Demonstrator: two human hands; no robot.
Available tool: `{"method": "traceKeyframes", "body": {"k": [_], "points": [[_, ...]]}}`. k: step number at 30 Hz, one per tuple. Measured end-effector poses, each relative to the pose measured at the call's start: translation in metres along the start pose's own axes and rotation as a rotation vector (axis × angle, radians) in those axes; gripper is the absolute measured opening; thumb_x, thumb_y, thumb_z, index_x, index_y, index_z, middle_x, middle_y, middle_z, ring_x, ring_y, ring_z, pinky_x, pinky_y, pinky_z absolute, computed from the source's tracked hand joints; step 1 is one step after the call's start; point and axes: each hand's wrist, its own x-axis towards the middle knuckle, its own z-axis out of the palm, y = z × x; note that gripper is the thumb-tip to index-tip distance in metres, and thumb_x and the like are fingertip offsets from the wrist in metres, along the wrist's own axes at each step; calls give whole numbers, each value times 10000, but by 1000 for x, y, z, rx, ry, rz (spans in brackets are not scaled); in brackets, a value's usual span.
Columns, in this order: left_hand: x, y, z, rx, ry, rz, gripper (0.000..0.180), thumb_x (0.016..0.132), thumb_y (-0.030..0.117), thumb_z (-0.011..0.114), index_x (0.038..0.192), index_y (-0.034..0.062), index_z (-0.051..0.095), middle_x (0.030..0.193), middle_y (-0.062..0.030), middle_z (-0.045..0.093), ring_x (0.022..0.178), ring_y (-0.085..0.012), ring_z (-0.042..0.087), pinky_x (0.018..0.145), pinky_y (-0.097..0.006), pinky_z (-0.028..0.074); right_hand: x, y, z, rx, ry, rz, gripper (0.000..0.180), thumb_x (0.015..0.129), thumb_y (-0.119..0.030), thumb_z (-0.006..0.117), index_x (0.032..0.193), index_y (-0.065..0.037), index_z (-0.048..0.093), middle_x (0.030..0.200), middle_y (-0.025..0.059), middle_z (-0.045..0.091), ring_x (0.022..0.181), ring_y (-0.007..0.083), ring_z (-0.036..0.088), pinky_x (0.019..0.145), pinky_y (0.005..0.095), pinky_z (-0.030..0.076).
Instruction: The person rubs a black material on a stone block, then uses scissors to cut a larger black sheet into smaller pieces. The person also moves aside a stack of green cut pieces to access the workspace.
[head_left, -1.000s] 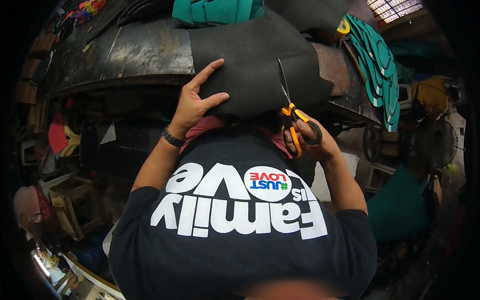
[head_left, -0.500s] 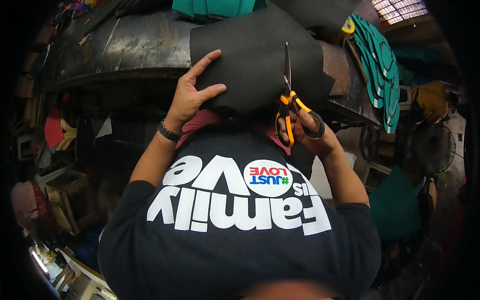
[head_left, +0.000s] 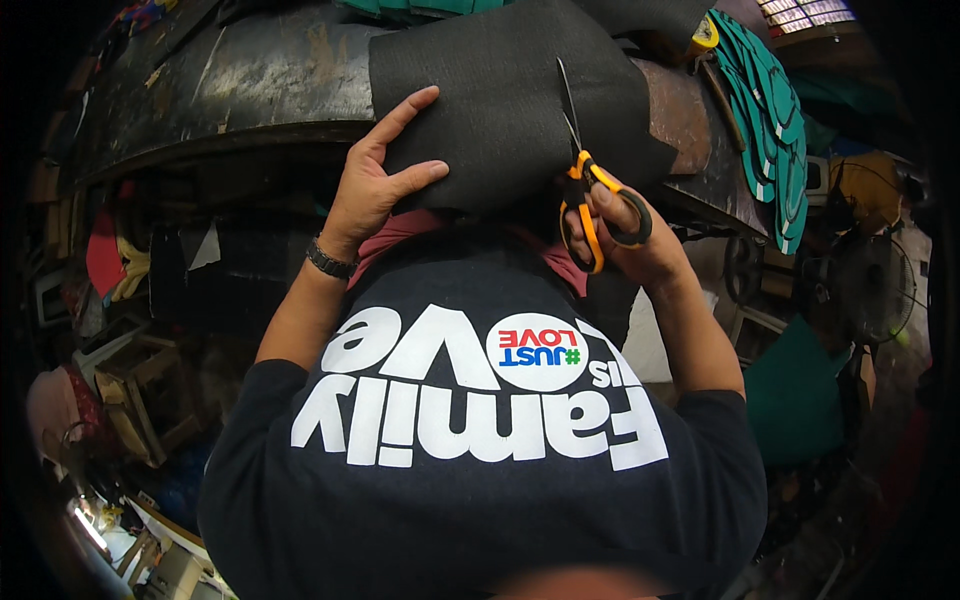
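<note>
A dark grey textured sheet (head_left: 490,110) lies over the near edge of a worn dark table, its near part hanging toward my lap. My left hand (head_left: 385,170) rests on the sheet's left edge, thumb and index finger spread apart. In my right hand (head_left: 630,225) is a pair of scissors (head_left: 588,190) with orange and black handles, my fingers through the loops. Their narrow blades point away from me over the right part of the sheet, slightly parted. Whether the lower blade lies beneath the sheet I cannot tell.
At the right end of the table (head_left: 270,80) hangs a stack of green cut pieces (head_left: 765,130). A yellow roll (head_left: 706,35) lies beside it. More green material (head_left: 420,8) sits at the far edge. A fan (head_left: 875,285) stands at right, a wooden stool (head_left: 150,390) at lower left.
The scissors' tips have shifted slightly left, and their handles slightly right and toward the far side. The left hand has kept its spread pose on the sheet. The view has shifted a little.
</note>
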Motion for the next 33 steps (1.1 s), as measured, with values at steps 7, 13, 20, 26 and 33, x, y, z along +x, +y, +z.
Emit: {"method": "traceKeyframes", "body": {"k": [7, 13, 20, 26, 33], "points": [[-2, -1, -2, -8, 25, 15, 729, 806, 39, 806, 1473, 28, 512, 1498, -107, 533, 1394, -206, 472, 1189, -343, 326, 8, 0, 2, -108, 47, 20, 605, 906, -500, 719, 1242, -33, 531, 768, 36, 576, 567, 99, 573, 546, 219, 489], [-4, -4, -2, 20, 11, -9, 737, 801, 48, 814, 1474, 31, 513, 1499, -104, 534, 1392, -203, 476, 1188, -342, 325, 3, 7, 2, -30, 33, 41, 525, 926, -445, 705, 1222, -51, 524, 789, 52, 602, 579, 110, 585, 565, 235, 504], [-3, 2, -2, -39, 2, -7, 741, 798, 53, 816, 1474, 31, 513, 1500, -112, 531, 1398, -213, 470, 1194, -345, 319, 7, 5, -2, -15, 10, -18, 469, 948, -439, 678, 1183, -69, 512, 814, 65, 603, 647, 124, 605, 598, 257, 498], [-3, 1, -5, 20, 7, 13, 747, 795, 57, 816, 1475, 26, 508, 1503, -117, 528, 1407, -214, 461, 1201, -349, 307, 6, 8, 9, -86, 93, -2, 408, 947, -401, 682, 1135, -75, 524, 747, 31, 570, 495, 89, 514, 478, 212, 442], [-6, 5, -6, -42, -10, -38, 768, 790, 49, 810, 1488, 25, 491, 1521, -108, 509, 1416, -214, 451, 1207, -348, 296, 13, -25, -4, -118, -27, 24, 571, 887, -514, 715, 1183, -57, 543, 773, 58, 591, 578, 139, 570, 580, 268, 481]]}}
